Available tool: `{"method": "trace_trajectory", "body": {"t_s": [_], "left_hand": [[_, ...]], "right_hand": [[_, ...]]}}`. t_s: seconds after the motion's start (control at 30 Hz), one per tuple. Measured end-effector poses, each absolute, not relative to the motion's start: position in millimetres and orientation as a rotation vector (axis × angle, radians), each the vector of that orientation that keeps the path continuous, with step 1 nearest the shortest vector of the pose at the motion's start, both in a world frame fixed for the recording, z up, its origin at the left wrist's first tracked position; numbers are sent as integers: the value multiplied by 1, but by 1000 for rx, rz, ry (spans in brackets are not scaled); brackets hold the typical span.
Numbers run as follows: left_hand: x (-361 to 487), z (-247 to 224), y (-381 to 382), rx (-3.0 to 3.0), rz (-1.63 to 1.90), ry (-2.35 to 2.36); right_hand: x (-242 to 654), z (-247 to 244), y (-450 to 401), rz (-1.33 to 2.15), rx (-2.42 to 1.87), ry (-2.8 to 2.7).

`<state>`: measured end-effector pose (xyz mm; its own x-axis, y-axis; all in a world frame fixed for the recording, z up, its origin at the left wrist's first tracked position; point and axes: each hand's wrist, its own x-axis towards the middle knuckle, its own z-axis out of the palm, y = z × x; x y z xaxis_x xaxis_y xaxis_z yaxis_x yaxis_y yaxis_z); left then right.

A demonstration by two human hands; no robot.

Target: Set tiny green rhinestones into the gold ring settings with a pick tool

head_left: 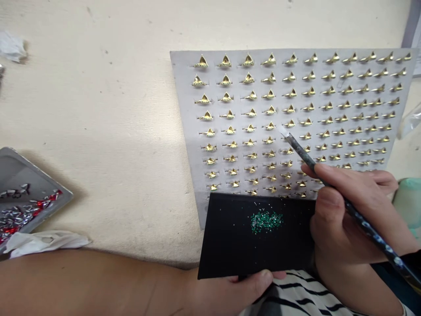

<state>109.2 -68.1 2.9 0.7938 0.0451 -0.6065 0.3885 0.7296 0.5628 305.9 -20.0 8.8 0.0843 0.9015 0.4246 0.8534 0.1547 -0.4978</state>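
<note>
Holding the black pad in our left hand puts green rhinestones near gold settings. Our right hand pinches a white-tipped picker in narrowed fingers.

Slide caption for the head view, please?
Right hand holds a white-tipped pen over gold settings on a grey board; left hand holds a black card of green rhinestones.

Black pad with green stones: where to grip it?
Probably grip the near edge of the black pad from the person's side, as the left hand does: the green stones sit mid-pad, clear of it, while the far edge lies on the grey board.
</note>
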Motion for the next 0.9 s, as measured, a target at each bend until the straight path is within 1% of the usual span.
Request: {"method": "trace_trajectory", "body": {"t_s": [0.07, 0.4, 0.53, 0.73, 0.9], "left_hand": [[108, 3, -72, 734, -214, 646], [107, -2, -78, 723, -251, 650], [107, -2, -80, 736, -208, 630], [107, 0, -75, 763, -169, 663], [107, 1, -75, 741, -151, 685]], "right_hand": [[301, 4, -18, 15, -1677, -1682], [303, 10, -21, 108, -1727, -1780], [303, 11, -23, 151, -1774, -1844], [301, 12, -23, 118, -1762, -1801], [311, 13, -23, 128, -1772, -1893]]}}
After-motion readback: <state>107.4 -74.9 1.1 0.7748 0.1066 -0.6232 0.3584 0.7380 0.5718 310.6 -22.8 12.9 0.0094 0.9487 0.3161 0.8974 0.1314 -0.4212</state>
